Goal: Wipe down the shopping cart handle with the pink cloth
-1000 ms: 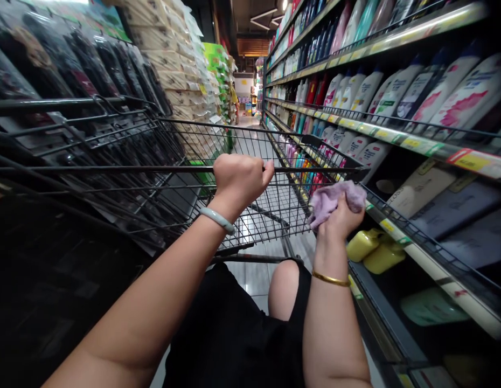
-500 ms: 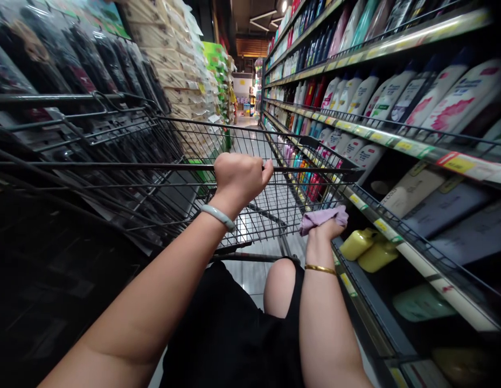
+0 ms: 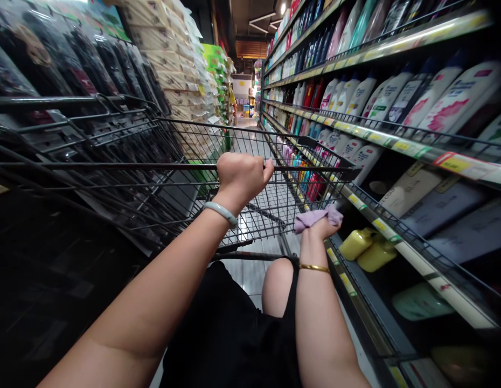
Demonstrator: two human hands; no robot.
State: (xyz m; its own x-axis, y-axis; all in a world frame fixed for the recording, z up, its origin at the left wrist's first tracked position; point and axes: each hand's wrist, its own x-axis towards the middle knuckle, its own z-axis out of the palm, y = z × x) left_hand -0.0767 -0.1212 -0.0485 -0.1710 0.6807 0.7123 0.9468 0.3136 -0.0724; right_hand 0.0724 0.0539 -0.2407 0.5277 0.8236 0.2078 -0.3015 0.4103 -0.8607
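Observation:
My left hand (image 3: 243, 175) is wrapped round the dark top bar of a black wire shopping cart (image 3: 173, 168), with a pale bangle on its wrist. Lower and to the right, my right hand (image 3: 325, 228) is closed on a crumpled lilac cloth (image 3: 315, 218), which hides part of its fingers. This cloth is in front of the cart's right corner, close to the shelf edge; whether it touches the cart I cannot tell. Grey floor shows through the wire basket.
Shelves of shampoo bottles (image 3: 456, 102) line the right side, with yellow bottles (image 3: 357, 244) low down beside my right hand. On the left hang dark plastic-wrapped packages (image 3: 89, 70), and beyond them rise stacked packs (image 3: 173, 59). The tiled aisle (image 3: 246, 141) runs ahead.
My right hand and the cloth have shifted slightly left. My left hand keeps its hold on the cart bar, and sits a touch further right in view.

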